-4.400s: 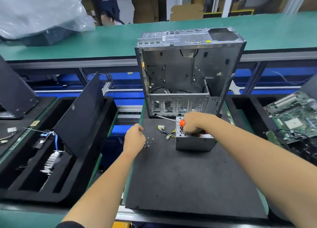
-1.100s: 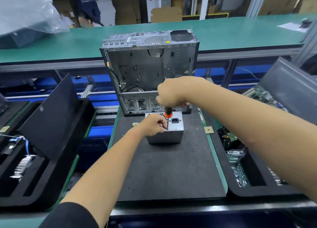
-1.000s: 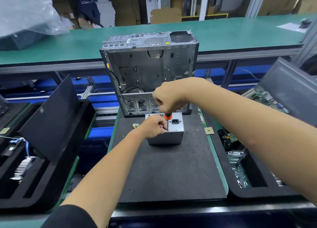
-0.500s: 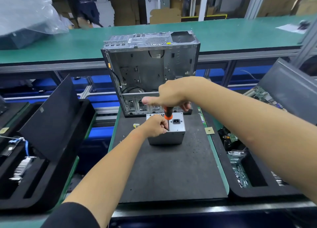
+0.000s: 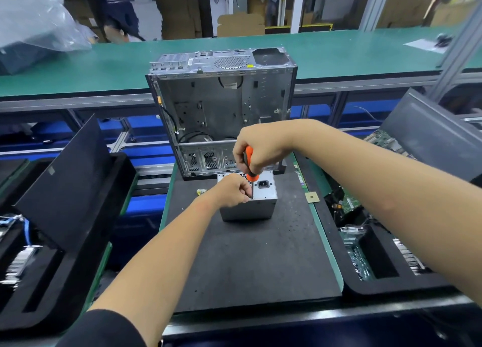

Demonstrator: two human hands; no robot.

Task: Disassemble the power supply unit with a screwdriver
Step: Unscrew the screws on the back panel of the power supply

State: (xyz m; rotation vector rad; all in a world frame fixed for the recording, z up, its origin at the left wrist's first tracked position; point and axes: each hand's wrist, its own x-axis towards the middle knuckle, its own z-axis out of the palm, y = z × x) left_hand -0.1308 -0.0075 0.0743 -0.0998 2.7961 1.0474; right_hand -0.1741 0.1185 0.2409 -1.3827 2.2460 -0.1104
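Fingers (image 5: 243, 190) of the left hand (image 5: 230, 193) pinch the shaft of the screwdriver (image 5: 249, 161) at its tip; the right hand (image 5: 260, 148) is wrapped round its orange handle. Beneath them the power supply (image 5: 249, 207) stands on the black surface (image 5: 255, 263). It looks a stiff, weighty metal box, best gripped by its flat sides. No writing is legible.

Single head-worn wide-angle view, facing forward and down; surface (image 5: 255, 263) close below, far green bench (image 5: 339, 52) across the top.
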